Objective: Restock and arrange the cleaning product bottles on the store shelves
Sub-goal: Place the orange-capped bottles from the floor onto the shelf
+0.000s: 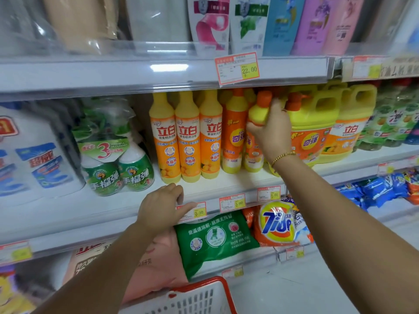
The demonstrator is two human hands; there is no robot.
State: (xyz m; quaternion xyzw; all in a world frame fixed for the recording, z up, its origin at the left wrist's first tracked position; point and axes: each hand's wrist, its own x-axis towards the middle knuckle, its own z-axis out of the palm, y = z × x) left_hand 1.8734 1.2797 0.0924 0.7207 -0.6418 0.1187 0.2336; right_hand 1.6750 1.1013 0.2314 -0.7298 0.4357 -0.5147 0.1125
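Near edge: basket (204, 295), red-rimmed. Beyond it my left hand (162, 207) rests on the shelf (215, 184) lip, fingers loosely curled, holding nothing. Farther right, my right hand (274, 132) grasps a small yellow bottle (258, 113) at its shoulder. The bottle is tilted, on the middle shelf between the upright bottles (187, 137) at left and the jugs (317, 123) at right. Likely light, stiff, smooth plastic, so I should hold the body, not the cap. The shelf is white and smooth, the rows are tightly packed, and the shelf above leaves little headroom.
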